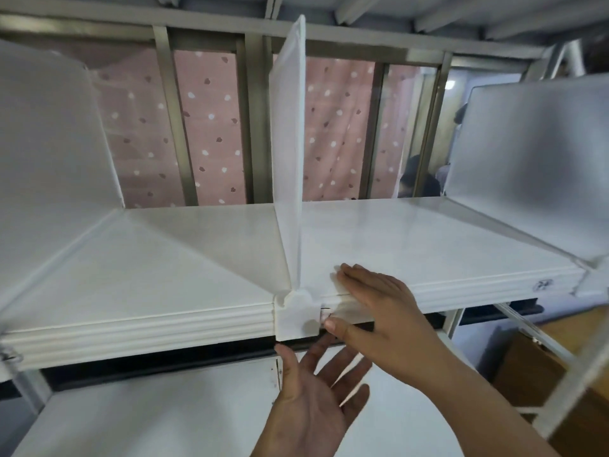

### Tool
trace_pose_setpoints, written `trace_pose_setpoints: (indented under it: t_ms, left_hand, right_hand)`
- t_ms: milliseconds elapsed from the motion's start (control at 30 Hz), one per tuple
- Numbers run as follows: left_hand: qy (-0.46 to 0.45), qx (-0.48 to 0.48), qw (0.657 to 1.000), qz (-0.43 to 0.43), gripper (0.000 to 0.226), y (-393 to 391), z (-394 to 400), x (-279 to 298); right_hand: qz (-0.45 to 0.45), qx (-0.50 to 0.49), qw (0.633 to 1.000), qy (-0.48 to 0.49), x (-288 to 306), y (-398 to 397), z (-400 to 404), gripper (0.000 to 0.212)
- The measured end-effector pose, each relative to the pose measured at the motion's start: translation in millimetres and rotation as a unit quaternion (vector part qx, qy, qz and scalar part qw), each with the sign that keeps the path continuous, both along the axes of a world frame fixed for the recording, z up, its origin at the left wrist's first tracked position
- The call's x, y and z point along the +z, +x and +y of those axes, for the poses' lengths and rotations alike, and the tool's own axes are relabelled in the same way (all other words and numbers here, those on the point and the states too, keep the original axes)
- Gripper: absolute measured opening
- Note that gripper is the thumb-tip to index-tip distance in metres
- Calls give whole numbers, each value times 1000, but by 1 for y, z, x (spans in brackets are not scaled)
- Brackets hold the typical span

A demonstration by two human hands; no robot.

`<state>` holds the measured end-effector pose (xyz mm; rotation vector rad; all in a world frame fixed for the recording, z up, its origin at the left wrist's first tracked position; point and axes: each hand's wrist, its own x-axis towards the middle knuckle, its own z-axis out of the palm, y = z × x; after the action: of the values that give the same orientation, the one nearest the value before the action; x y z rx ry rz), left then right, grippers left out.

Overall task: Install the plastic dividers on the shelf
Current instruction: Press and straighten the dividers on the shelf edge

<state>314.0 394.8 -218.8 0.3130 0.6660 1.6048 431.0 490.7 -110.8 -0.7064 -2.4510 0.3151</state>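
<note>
A translucent white plastic divider (287, 153) stands upright in the middle of the white shelf board (171, 268), its clip (295, 313) hooked over the board's ribbed front edge. Two more dividers stand on the same board, one at the far left (49, 166) and one at the far right (534, 166). My right hand (379, 308) lies flat on the shelf's front edge just right of the clip, thumb under the lip touching the clip's side. My left hand (316, 397) hovers open, palm up, below the clip, holding nothing.
A second white shelf (158, 413) lies below. Metal frame bars (174, 120) and a pink spotted curtain (211, 127) stand behind the shelf. A wooden cabinet (527, 367) sits at lower right behind a white frame leg. A person is partly visible far back right.
</note>
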Motion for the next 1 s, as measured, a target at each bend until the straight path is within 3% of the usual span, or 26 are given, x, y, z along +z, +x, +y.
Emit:
trace_pose_setpoints:
  t_ms: [267, 367, 633, 767, 867, 1000]
  left_hand:
    - [-3, -110, 993, 53, 128, 47, 37, 9]
    - [-15, -131, 988, 77, 121, 68, 63, 22]
    - [-60, -183, 977, 87, 114, 146, 145, 50]
    - [-58, -193, 978, 58, 127, 194, 177, 66]
    - [-52, -185, 981, 22, 133, 224, 199, 76]
    - [-49, -163, 984, -47, 122, 258, 228, 80]
  right_hand:
    - [-20, 106, 988, -111, 18, 65, 19, 45]
    - [7, 60, 989, -137, 26, 102, 28, 32]
    - [-100, -152, 980, -84, 61, 217, 98, 30]
    - [-147, -237, 956, -90, 73, 273, 133, 23]
    - [-234, -299, 924, -54, 82, 308, 161, 33]
    - [-281, -321, 904, -19, 86, 341, 199, 23]
